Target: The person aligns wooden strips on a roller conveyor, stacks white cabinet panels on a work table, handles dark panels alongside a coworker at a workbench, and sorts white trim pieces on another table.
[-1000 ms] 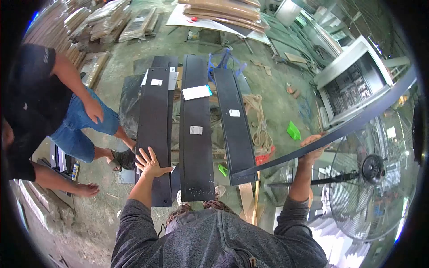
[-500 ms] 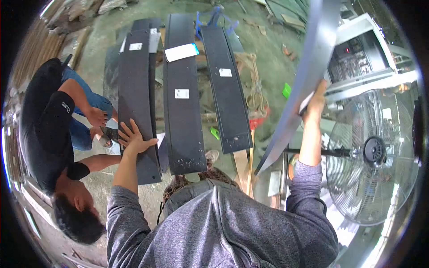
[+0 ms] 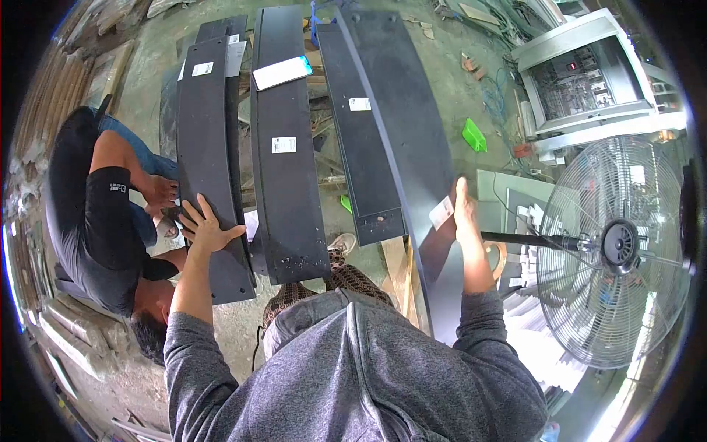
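Observation:
My left hand point(image 3: 208, 228) lies flat with fingers spread on the near end of a long dark panel point(image 3: 205, 140), which has a white label near its far end. With my right hand point(image 3: 465, 217) I grip the outer edge of another long dark panel point(image 3: 409, 110), tilted, with a white label point(image 3: 441, 214) beside my fingers. This panel partly covers a labelled dark panel point(image 3: 368, 158) to its left. Between the two sides lies a middle dark panel point(image 3: 289, 191). A white flat object with a blue end point(image 3: 283, 73) rests across it.
A co-worker in a black shirt point(image 3: 88, 214) bends at the left, hands near the left panel's edge. On the right stand a large fan point(image 3: 617, 247) and a machine cabinet with a window point(image 3: 585, 77). A green tray point(image 3: 474, 135) sits on the floor.
The panel in my right hand has swung left and turned its broad face up, over the right-hand panel. My left hand stays on the left panel. The co-worker has leaned closer to it.

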{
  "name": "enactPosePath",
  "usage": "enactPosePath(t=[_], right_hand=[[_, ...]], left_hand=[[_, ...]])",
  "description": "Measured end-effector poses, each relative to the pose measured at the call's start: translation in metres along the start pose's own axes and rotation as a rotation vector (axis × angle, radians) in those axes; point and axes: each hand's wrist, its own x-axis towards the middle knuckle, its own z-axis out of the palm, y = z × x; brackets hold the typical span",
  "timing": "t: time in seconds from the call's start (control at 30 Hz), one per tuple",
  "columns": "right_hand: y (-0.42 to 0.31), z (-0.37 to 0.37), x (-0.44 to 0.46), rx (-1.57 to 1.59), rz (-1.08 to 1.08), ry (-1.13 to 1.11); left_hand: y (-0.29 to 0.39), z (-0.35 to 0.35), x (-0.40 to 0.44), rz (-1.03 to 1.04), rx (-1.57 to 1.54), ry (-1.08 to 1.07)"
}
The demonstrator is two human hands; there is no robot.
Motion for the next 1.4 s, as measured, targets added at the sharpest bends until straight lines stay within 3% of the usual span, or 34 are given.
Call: enactPosePath(t=[0.27, 0.37, 0.47, 0.5, 0.6, 0.7, 0.83, 0.93, 1.03, 1.3, 1.4], right_hand=[[0.038, 0.027, -0.018, -0.059, -0.087, 0.087], [0.038, 0.034, -0.024, 0.022, 0.013, 0.048], [0.051, 0.043, -0.009, 0.096, 0.021, -0.135], [0.053, 0.047, -0.006, 0.058, -0.046, -0.104], [0.055, 0.064, 0.020, 0.019, 0.016, -0.132], [0.027, 0.078, 0.030, 0.075, -0.060, -0.160], [-0.004, 0.106, 0.056, 0.028, -0.320, 0.044], [-0.036, 0.117, 0.073, -0.150, -0.244, 0.035], [-0.058, 0.135, 0.098, -0.153, -0.396, 0.094], [-0.128, 0.144, 0.123, -0.477, -0.589, -0.192], [-0.091, 0.148, 0.096, -0.400, -0.645, -0.165]], left_hand=[[-0.002, -0.002, -0.001, 0.007, -0.001, -0.023], [0.000, -0.006, -0.002, -0.004, 0.006, -0.033], [-0.002, -0.006, -0.001, 0.000, -0.023, -0.058], [-0.004, -0.002, 0.001, 0.012, -0.023, -0.056], [-0.006, -0.002, 0.003, 0.036, -0.044, -0.095], [-0.004, -0.003, 0.005, -0.007, 0.012, -0.143], [-0.002, -0.004, 0.005, -0.022, 0.038, -0.144], [0.001, -0.006, 0.001, -0.021, 0.057, -0.087], [0.007, -0.014, -0.004, -0.045, 0.064, -0.111], [-0.001, -0.005, 0.005, -0.029, 0.085, -0.133], [0.000, -0.007, 0.005, -0.024, 0.056, -0.144]])
